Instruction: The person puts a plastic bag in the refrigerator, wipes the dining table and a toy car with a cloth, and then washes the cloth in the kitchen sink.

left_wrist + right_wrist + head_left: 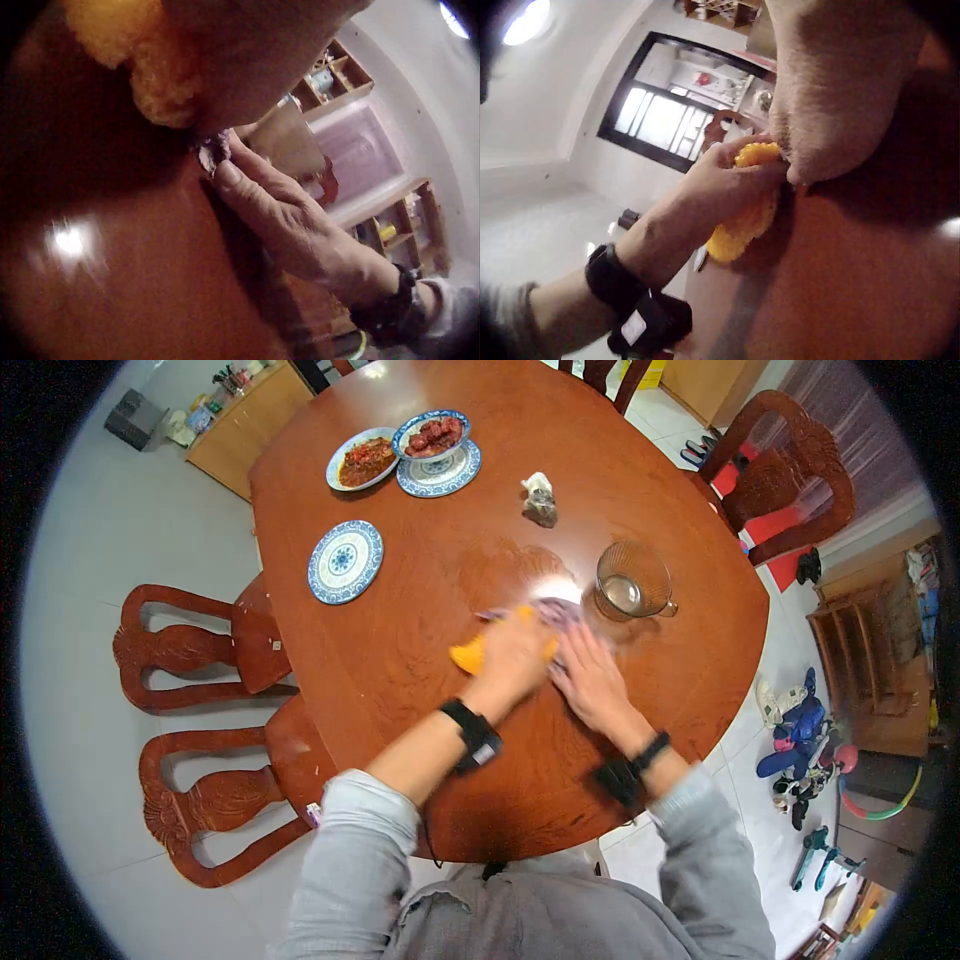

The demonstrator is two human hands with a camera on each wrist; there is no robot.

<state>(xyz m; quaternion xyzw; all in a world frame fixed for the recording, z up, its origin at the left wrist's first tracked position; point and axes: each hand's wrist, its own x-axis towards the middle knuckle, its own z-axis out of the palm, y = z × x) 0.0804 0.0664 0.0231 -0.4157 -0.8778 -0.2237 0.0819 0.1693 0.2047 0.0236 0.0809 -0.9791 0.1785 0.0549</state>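
Observation:
In the head view a yellow cloth [468,656] lies under and around my left hand [515,655], whose fingers curl round it. Beside it, my right hand [595,678] rests with fingers extended on a purple patterned cloth [556,612], blurred and partly covered. The left wrist view has the yellow cloth [161,82] next to my left hand [262,56]; the purple cloth [214,151] touches the fingertips of my right hand [300,225]. From the right wrist, the yellow cloth [742,229] shows bunched in my left hand [712,184], close to my right hand [840,97].
A glass pot [634,580] with a handle stands just beyond my right hand. Farther up the wooden table [400,610] are a small white-and-grey object [539,500], a blue-and-white plate [345,562], a dish of food [365,462] and a footed bowl of food [432,438].

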